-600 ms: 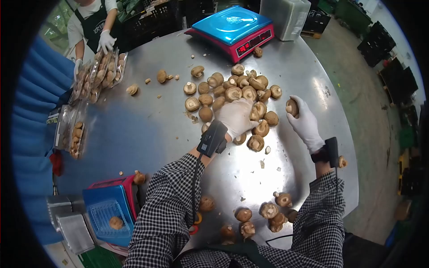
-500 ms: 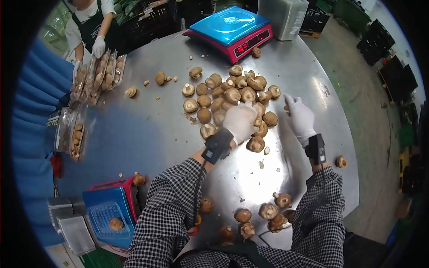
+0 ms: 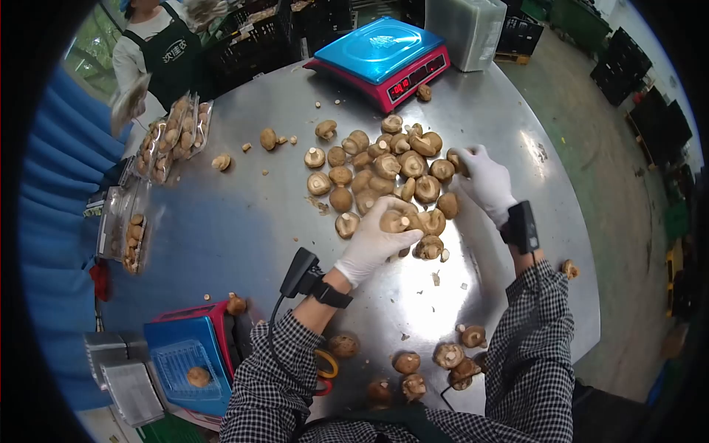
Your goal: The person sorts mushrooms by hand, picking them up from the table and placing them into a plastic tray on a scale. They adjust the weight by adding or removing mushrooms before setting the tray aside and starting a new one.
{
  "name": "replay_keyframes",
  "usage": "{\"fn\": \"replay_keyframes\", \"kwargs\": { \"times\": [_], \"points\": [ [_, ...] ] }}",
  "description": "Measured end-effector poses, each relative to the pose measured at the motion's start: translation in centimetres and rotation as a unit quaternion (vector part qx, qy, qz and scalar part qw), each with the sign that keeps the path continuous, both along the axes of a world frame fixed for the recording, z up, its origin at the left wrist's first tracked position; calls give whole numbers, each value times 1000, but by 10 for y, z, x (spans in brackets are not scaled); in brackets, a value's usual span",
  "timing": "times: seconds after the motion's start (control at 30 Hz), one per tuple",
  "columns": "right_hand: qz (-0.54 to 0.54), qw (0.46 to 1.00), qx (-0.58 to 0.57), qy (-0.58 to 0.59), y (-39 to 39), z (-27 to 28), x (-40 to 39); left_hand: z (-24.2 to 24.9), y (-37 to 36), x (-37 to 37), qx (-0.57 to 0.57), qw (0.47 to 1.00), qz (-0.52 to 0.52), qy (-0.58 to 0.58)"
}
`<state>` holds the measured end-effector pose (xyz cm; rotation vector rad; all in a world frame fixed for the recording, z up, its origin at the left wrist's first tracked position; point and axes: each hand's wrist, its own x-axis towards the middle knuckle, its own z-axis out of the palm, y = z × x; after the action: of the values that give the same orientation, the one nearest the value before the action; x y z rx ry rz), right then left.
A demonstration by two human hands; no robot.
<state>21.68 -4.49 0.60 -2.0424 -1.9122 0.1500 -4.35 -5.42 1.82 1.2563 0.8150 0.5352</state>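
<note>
Brown shiitake mushrooms (image 3: 384, 166) lie in a loose pile on the steel table, some caps up, some stems up. My left hand (image 3: 375, 242), in a white glove, is at the near side of the pile. Its thumb and fingers are closed around a mushroom (image 3: 396, 221) with its stem showing. My right hand (image 3: 487, 181), also gloved, is at the pile's right edge. Its fingers are curled on another mushroom (image 3: 456, 159), partly hidden by them. Black devices are strapped to both wrists.
A red scale with a blue top (image 3: 380, 52) stands at the back. Another scale (image 3: 188, 362) at the lower left carries a clear tray and a mushroom. Several mushrooms (image 3: 448, 355) and scissors (image 3: 325, 365) lie near me. Packed trays (image 3: 177, 133) sit by a co-worker (image 3: 166, 52).
My left hand has drawn back toward me from the pile and turned, now with a mushroom in it. My right hand has moved slightly up-left onto a mushroom. The co-worker has lifted packs.
</note>
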Motion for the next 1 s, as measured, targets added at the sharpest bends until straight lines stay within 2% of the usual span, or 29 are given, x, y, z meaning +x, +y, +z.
{"fn": "replay_keyframes", "kwargs": {
  "times": [0.03, 0.1, 0.13, 0.17, 0.23, 0.27, 0.3, 0.33, 0.37, 0.4, 0.43, 0.47, 0.5, 0.53, 0.57, 0.6, 0.63, 0.7, 0.73, 0.8, 0.83, 0.87, 0.93, 0.97, 1.0],
  "points": [
    [0, 1000, 2, 0, 9, -2, -4, 4, -1, -6, 2, 1000, 0, 0],
    [34, 968, -110, -225, 26, -7, -15, 9, -2, -21, 55, 997, 42, 22],
    [28, 965, -112, -236, 31, -10, -17, 6, 1, -31, 105, 993, 50, 33],
    [30, 965, -112, -236, 33, -12, -16, 6, 0, -42, 106, 992, 51, 34],
    [31, 972, -130, -196, 32, -8, -17, 18, -7, -58, 94, 990, 61, 85],
    [31, 971, -131, -196, 27, -9, -13, 21, -14, -62, 50, 995, 78, 42],
    [29, 987, -87, -132, 19, -10, -8, 21, -18, -67, 50, 995, 78, 41],
    [28, 996, -42, -67, 14, -10, -5, 20, -20, -73, 133, 976, 42, 168],
    [30, 996, -40, -68, 9, -9, -3, 18, -23, -77, 211, 933, 7, 292],
    [29, 991, -43, 125, 4, -9, -2, 12, -27, -76, 283, 882, -22, 376],
    [25, 948, -46, 313, -3, -9, -1, 2, -32, -75, 282, 882, -21, 376],
    [-7, 888, -67, 455, -6, -14, -5, -10, -36, -72, 323, 851, -36, 412],
    [-8, 889, -67, 453, -12, -14, -2, -20, -39, -70, 365, 817, -50, 444],
    [21, 804, -109, 584, -22, -1, -5, -25, -42, -69, 391, 826, -26, 405],
    [49, 697, -149, 700, -29, 6, -9, -27, -43, -67, 391, 826, -25, 405],
    [18, 654, -175, 736, -34, 2, -10, -26, -45, -64, 402, 819, -39, 407],
    [21, 654, -179, 735, -39, -1, -13, -26, -46, -61, 413, 812, -53, 410],
    [65, 583, -181, 790, -47, 0, -26, -27, -48, -57, 429, 804, -71, 406],
    [120, 576, -209, 781, -50, 4, -29, -30, -51, -60, 444, 795, -89, 405],
    [50, 657, -178, 731, -57, 19, -55, -51, -55, -68, 527, 786, -3, 322],
    [68, 703, -161, 689, -58, 30, -75, -46, -66, -70, 470, 819, 37, 328],
    [160, 730, -189, 637, -53, 23, -73, -28, -77, -79, 439, 843, 69, 302],
    [193, 737, -240, 602, -61, 48, -114, 16, -102, -102, 399, 872, 107, 263],
    [223, 744, -262, 573, -58, 45, -128, 45, -115, -119, 329, 891, 97, 299],
    [247, 743, -280, 555, -58, 52, -148, 58, -127, -137, 309, 899, 117, 288]
  ]
}}
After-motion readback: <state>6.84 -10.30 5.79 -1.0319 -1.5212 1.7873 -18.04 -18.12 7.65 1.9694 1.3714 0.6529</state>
